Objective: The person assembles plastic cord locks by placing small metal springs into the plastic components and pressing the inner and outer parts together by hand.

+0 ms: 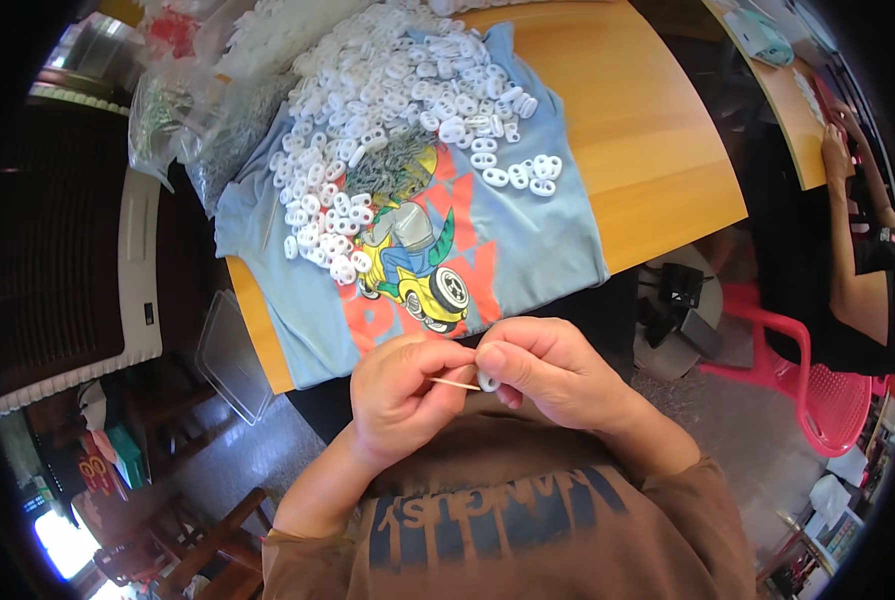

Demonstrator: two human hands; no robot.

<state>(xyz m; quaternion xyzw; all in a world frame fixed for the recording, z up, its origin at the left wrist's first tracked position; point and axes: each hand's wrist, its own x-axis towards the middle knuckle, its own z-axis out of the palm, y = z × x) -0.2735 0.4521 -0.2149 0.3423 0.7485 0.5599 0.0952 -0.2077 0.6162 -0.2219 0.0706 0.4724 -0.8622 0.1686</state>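
My left hand (400, 392) is closed in a pinch on a thin pale wooden stick, like a toothpick (454, 383). Between the thumb and fingers of my right hand (550, 368) is a small white oval plastic piece (488, 382), partly hidden by the fingertips. The stick's tip reaches that piece; whether it goes into a hole cannot be made out. Both hands meet in front of my chest, just off the table's near edge. Beyond them, a big heap of white oval two-holed pieces (388, 90) lies on a light blue printed T-shirt (538, 235).
A mound of small dark grey parts (393, 172) sits on the shirt beside the white heap. Clear plastic bags (183, 130) stand at the table's far left. The wooden table (648, 130) extends right. A pink chair (808, 380) and another person's arm (848, 250) are at right.
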